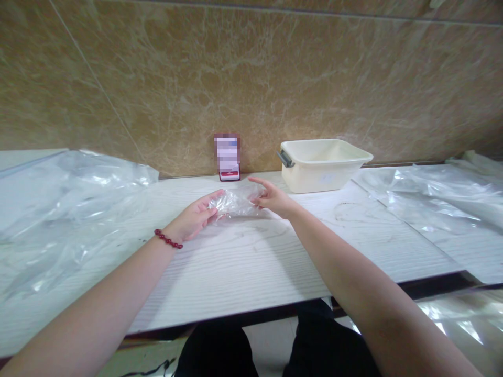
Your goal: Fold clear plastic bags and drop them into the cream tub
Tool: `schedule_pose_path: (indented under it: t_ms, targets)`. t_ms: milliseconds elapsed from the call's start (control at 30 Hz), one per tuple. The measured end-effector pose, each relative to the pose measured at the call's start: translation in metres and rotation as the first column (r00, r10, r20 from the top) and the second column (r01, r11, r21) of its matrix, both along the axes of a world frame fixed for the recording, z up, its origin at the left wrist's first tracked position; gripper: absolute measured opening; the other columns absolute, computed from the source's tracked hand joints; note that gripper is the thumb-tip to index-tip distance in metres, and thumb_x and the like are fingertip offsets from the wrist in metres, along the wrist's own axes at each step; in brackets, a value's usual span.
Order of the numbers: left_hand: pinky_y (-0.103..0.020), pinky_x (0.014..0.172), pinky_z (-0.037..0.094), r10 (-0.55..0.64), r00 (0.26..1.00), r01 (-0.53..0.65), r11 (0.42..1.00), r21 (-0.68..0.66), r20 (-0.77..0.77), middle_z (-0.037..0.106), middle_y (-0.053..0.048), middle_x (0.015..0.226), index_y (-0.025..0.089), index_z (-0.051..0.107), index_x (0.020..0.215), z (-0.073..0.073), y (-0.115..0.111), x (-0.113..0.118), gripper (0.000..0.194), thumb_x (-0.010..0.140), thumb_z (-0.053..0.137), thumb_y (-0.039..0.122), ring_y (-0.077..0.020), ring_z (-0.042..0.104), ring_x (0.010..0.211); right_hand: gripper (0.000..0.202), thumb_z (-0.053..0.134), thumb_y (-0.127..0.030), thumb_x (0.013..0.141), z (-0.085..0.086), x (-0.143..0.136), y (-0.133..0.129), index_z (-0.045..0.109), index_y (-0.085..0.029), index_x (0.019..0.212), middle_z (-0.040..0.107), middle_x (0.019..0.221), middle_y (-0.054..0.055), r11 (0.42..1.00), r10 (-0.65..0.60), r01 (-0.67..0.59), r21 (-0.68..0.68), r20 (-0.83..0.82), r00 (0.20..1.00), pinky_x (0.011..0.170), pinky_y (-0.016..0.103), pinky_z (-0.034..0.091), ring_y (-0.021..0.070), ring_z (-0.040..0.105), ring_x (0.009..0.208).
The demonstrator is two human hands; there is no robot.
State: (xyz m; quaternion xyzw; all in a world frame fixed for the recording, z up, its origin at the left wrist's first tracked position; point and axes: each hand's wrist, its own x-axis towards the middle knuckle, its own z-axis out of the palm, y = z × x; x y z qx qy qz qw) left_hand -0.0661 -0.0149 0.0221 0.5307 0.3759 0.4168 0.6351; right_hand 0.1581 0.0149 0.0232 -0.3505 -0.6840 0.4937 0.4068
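Observation:
A small crumpled clear plastic bag point(234, 202) is held just above the white table point(236, 262), between my two hands. My left hand point(196, 215), below a dark red bead bracelet point(168, 239), grips the bag's left end between thumb and fingers. At the bag's right end, my right hand point(272, 199) pinches the plastic, with its index finger stretched out toward the back. Whether anything lies inside the bag cannot be made out.
A phone point(228, 157) leans upright against the brown marble wall point(188, 84). Right of it stands a cream plastic bin point(318, 175) with a grey handle. Large clear plastic sheets lie at the left point(78, 209) and right point(444, 193). The table's front edge is near my knees.

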Motion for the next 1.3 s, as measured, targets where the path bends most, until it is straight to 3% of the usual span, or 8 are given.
schedule_pose_path:
  t_ms: [100, 300, 467, 633, 733, 833, 1033, 1300]
  targets:
    - [-0.019, 0.074, 0.044, -0.004, 1.0, 0.004, 1.0, 0.001, 0.012, 0.052, -0.001, 0.11, 0.025, 0.039, 0.118, 0.001, -0.001, -0.001, 0.053, 0.07, 0.051, 0.007, -0.0071, 0.055, 0.08, 0.029, 0.057, -0.021, 0.063, -0.005, -0.001, 0.004, 0.057, -0.016, 0.091, 0.055, 0.06, -0.003, 0.999, -0.043, 0.042, -0.005, -0.035, 0.998, 0.05, 0.018, 0.042, 0.0039, 0.047, 0.05]
    - [-0.015, 0.068, 0.045, -0.038, 0.999, 0.038, 0.999, 0.011, 0.021, 0.045, -0.002, 0.12, 0.028, 0.036, 0.12, 0.004, -0.001, -0.006, 0.056, 0.07, 0.05, 0.005, -0.0052, 0.055, 0.076, 0.007, 0.053, -0.015, 0.059, -0.005, -0.003, 0.006, 0.059, -0.014, 0.063, 0.056, 0.056, -0.003, 0.992, -0.089, 0.073, -0.104, -0.155, 0.984, 0.059, 0.021, 0.044, 0.0053, 0.052, 0.055]
    - [-0.016, 0.062, 0.045, -0.058, 0.998, 0.058, 0.997, -0.056, 0.01, 0.054, -0.007, 0.108, 0.022, 0.03, 0.124, 0.007, -0.002, -0.007, 0.061, 0.07, 0.049, 0.003, -0.0065, 0.057, 0.069, 0.013, 0.05, -0.014, 0.061, -0.004, 0.003, 0.006, 0.061, -0.014, 0.068, 0.06, 0.063, -0.001, 0.995, -0.058, 0.052, -0.081, -0.069, 0.996, 0.063, 0.022, 0.044, 0.0066, 0.054, 0.06]
    - [-0.021, 0.067, 0.045, -0.058, 0.997, 0.048, 0.984, -0.174, -0.051, 0.059, -0.009, 0.1, 0.015, 0.024, 0.127, 0.004, -0.002, -0.004, 0.066, 0.067, 0.048, -0.001, -0.0123, 0.059, 0.078, 0.029, 0.043, -0.003, 0.059, -0.001, 0.019, 0.01, 0.065, -0.016, 0.072, 0.061, 0.082, 0.001, 0.98, 0.021, -0.099, 0.172, 0.403, 0.915, 0.071, 0.021, 0.041, 0.0101, 0.054, 0.077]
    - [-0.023, 0.072, 0.045, -0.039, 0.996, 0.022, 0.979, -0.204, -0.082, 0.058, -0.008, 0.101, 0.016, 0.028, 0.125, 0.002, -0.005, 0.002, 0.065, 0.065, 0.048, -0.002, -0.0141, 0.058, 0.083, 0.036, 0.036, 0.001, 0.059, 0.004, 0.021, 0.011, 0.065, -0.016, 0.071, 0.061, 0.085, 0.002, 0.934, -0.209, -0.005, 0.359, 0.555, 0.806, 0.077, 0.022, 0.039, 0.0121, 0.052, 0.084]
    - [-0.026, 0.073, 0.045, -0.062, 0.995, 0.045, 0.974, -0.223, -0.072, 0.057, -0.007, 0.103, 0.018, 0.037, 0.119, 0.002, -0.01, 0.01, 0.059, 0.065, 0.048, -0.001, -0.0148, 0.057, 0.084, 0.037, 0.034, 0.0, 0.062, 0.007, 0.012, 0.004, 0.064, -0.015, 0.079, 0.06, 0.09, 0.004, 0.83, -0.439, 0.128, 0.542, 0.496, 0.749, 0.083, 0.023, 0.035, 0.0128, 0.05, 0.091]
    - [-0.03, 0.075, 0.045, -0.107, 0.994, 0.094, 0.967, -0.238, -0.039, 0.058, -0.005, 0.1, 0.021, 0.042, 0.115, -0.002, -0.012, 0.014, 0.055, 0.065, 0.049, 0.0, -0.0143, 0.056, 0.084, 0.036, 0.029, -0.016, 0.079, -0.002, -0.031, -0.017, 0.051, -0.017, 0.108, 0.056, 0.104, 0.004, 0.875, -0.344, 0.013, 0.484, 0.603, 0.72, 0.083, 0.023, 0.036, 0.0125, 0.051, 0.095]
    - [-0.025, 0.071, 0.044, -0.18, 0.984, 0.178, 0.963, -0.204, 0.011, 0.055, -0.004, 0.105, 0.023, 0.043, 0.116, -0.003, -0.013, 0.017, 0.06, 0.063, 0.043, -0.005, -0.0113, 0.054, 0.082, 0.045, 0.023, -0.029, 0.083, -0.027, -0.061, -0.028, 0.033, -0.008, 0.122, 0.036, 0.126, 0.011, 0.863, -0.325, -0.15, 0.483, 0.756, 0.568, 0.095, 0.04, 0.022, 0.0211, 0.028, 0.118]
